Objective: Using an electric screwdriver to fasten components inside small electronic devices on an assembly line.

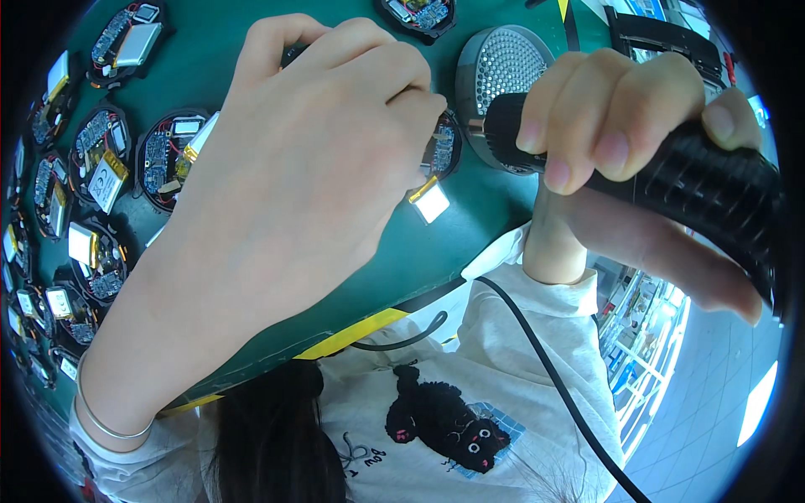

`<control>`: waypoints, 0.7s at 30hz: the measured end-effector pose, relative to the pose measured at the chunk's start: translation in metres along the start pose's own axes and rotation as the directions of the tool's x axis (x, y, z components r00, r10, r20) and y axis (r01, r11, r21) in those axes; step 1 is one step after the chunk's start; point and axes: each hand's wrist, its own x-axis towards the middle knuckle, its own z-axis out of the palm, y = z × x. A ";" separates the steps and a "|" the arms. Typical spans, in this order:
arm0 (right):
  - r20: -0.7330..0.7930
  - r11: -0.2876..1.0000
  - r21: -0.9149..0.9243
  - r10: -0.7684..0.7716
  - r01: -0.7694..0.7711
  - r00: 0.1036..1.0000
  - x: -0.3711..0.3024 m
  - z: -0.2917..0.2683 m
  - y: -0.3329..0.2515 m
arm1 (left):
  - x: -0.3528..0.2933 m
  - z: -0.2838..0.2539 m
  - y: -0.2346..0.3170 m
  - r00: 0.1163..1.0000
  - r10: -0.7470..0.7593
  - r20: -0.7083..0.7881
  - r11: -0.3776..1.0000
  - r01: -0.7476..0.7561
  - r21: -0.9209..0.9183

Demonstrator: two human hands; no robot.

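Note:
My left hand (335,126) is curled over a round black-cased circuit-board unit (444,151), with the fingertips hidden beneath the hand. Part of the board shows past my knuckles, and a small silver battery (431,201) hangs out at its near side. My right hand (625,117) is wrapped round the black ribbed grip of an electric screwdriver (704,180). The screwdriver's metal nose points left at the edge of the unit. Just behind that nose stands a round grey tray (506,67) with a grid of small silver screws.
Several similar circuit-board units (101,159) with batteries crowd the left of the green table mat (394,277). Another unit (419,12) lies at the far edge. Yellow-black tape (352,331) lines the near edge. A black cable (545,360) hangs across my front.

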 end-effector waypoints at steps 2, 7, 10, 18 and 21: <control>0.011 1.000 0.006 -0.017 0.017 1.000 -0.002 -0.002 0.001 | -0.001 -0.002 0.002 1.000 0.009 0.001 1.000 -0.009 0.008; -0.129 0.997 0.023 -0.076 0.079 0.989 -0.021 -0.015 -0.003 | 0.002 -0.003 0.008 0.999 -0.044 0.001 0.992 0.044 0.119; -0.321 0.994 -0.007 -0.107 0.111 0.941 -0.039 -0.029 -0.016 | 0.005 0.002 0.006 0.973 -0.181 -0.142 0.960 0.207 0.188; -0.108 0.989 -0.125 -0.095 0.081 0.990 -0.042 -0.053 -0.008 | -0.010 -0.022 -0.002 0.990 -0.117 -0.076 0.990 0.123 0.076; -0.120 0.989 -0.126 -0.095 0.080 0.988 -0.040 -0.053 -0.004 | -0.023 -0.027 -0.007 0.986 -0.155 0.059 0.987 0.157 -0.034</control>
